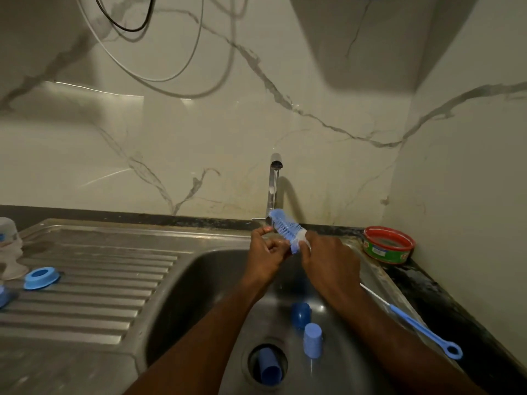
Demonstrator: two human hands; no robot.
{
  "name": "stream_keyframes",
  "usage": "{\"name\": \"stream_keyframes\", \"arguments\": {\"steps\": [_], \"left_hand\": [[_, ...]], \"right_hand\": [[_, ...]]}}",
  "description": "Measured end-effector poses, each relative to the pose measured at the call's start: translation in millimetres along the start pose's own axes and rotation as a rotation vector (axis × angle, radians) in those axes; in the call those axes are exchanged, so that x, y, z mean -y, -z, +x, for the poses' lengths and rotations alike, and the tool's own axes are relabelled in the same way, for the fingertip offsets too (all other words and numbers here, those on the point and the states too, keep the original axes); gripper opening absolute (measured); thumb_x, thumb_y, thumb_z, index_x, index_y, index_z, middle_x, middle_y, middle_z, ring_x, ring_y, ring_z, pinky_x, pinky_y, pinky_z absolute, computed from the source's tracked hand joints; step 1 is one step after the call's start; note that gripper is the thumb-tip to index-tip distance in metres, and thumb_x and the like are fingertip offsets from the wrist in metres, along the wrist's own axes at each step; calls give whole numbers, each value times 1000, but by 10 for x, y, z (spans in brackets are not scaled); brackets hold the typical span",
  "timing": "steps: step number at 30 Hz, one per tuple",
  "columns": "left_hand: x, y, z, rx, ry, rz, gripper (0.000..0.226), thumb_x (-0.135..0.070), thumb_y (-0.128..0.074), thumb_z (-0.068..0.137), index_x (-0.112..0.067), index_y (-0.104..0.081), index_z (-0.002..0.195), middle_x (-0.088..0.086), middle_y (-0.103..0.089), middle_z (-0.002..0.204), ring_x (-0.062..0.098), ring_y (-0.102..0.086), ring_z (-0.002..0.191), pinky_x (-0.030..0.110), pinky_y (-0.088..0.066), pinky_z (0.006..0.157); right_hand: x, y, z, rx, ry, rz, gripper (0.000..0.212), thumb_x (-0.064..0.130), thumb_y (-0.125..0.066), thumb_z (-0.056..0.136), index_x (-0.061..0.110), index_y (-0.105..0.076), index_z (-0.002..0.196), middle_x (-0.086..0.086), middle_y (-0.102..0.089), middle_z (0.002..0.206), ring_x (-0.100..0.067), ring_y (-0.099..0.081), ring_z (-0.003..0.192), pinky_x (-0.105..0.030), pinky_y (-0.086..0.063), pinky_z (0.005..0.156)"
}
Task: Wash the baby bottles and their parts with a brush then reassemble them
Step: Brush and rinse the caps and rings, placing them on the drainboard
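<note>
The fingers of the right hand (328,259) are curled round the white collar at the base of the blue bristle brush (285,226), pinching it; the fingers of the left hand (265,246) are bent, and the bristles are touched near the brush tip by the thumb and forefinger, though whether the bristles are gripped or only touched cannot be told; the brush is held tilted above the sink basin (205,280), its tip just under the thin stream of water falling from the tap (275,183); both forearms are stretched over the basin from the near edge

Inside the basin, a dark blue cap (300,315) is seen lying near a lighter blue cap (312,339) that stands upright beside it; a blue tubular part (269,367) is lodged in the drain opening (252,357); on the right rim of the sink, a thin blue-handled brush (416,326) with a ring at its end is laid slantwise

On the ribbed draining board (94,286) to the left, a blue screw ring (42,277) is set flat; at the far left edge, a pale bottle part (10,246) is partly cut off and cannot be told apart clearly; on the dark tabletop (427,286) at the right corner, a round red-and-green tub (388,245) is placed against the marble wall (199,138)
</note>
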State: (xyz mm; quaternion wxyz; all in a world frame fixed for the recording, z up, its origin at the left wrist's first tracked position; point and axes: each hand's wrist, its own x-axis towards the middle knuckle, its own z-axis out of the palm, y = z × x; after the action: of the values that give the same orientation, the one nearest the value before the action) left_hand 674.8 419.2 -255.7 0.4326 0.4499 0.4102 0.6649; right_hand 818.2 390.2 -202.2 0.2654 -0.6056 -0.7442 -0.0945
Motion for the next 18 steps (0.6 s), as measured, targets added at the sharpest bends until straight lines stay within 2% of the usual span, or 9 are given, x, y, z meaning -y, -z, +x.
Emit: {"name": "stream_keyframes", "arguments": {"steps": [1, 3, 6, 8, 11, 14, 16, 18], "left_hand": [[0, -33, 2, -16, 2, 0, 65, -7, -79, 85, -21, -38, 134, 13, -69, 116, 16, -73, 100, 21, -58, 73], [-39, -49, 24, -157, 20, -32, 59, -4, -75, 87, -26, -41, 130, 12, -70, 111, 17, -74, 92, 21, -58, 68], [-120, 16, 72, -340, 102, -210, 69, 0, -73, 89, -24, -38, 144, 9, -71, 104, 17, -74, 89, 23, -58, 64], [-183, 41, 81, -355, 162, -387, 76, 3, -68, 91, -20, -31, 153, 14, -71, 103, 23, -74, 94, 29, -60, 72], [-279, 21, 121, -388, 192, -575, 71, 10, -54, 97, -16, -26, 157, 21, -67, 107, 26, -72, 92, 36, -59, 85], [-304, -31, 121, -306, 234, -549, 60, 10, -48, 99, -15, -33, 151, 22, -66, 116, 30, -69, 101, 37, -59, 79], [-280, -91, 65, -186, 244, -417, 44, 6, -53, 97, -9, -47, 138, 19, -70, 110, 32, -68, 99, 38, -59, 77], [-234, -154, 32, -57, 219, -268, 33, 0, -59, 95, -4, -57, 127, 14, -72, 100, 34, -65, 97, 41, -54, 82]], "right_hand": [[-13, 8, 0, 2, 3, -7, 34, 50, -46, 102, 28, -60, 125, 0, -69, 111, -17, -64, 91, -28, -39, 67], [-25, 19, -21, -8, 41, 12, 32, 49, -44, 103, 28, -59, 124, 0, -69, 109, -17, -64, 90, -28, -42, 68], [-5, -18, -93, 22, 88, 39, 32, 49, -44, 103, 30, -58, 125, 2, -68, 108, -16, -63, 89, -30, -46, 71], [7, -28, -85, -6, 71, 43, 32, 51, -43, 103, 30, -57, 123, 3, -67, 105, -14, -60, 83, -29, -43, 67], [1, -11, -61, -89, 15, 11, 32, 51, -43, 102, 28, -57, 119, 2, -67, 103, -16, -60, 80, -29, -37, 62], [-4, -31, -58, -145, 27, 14, 30, 52, -46, 100, 29, -60, 114, 2, -69, 100, -20, -65, 82, -29, -34, 62], [3, -51, -32, -165, 36, 37, 31, 52, -47, 99, 29, -62, 113, 2, -70, 98, -21, -66, 83, -29, -35, 62], [-20, -52, 13, -170, 25, 40, 34, 54, -46, 99, 28, -62, 112, 0, -71, 98, -24, -67, 84, -30, -36, 63]]}}
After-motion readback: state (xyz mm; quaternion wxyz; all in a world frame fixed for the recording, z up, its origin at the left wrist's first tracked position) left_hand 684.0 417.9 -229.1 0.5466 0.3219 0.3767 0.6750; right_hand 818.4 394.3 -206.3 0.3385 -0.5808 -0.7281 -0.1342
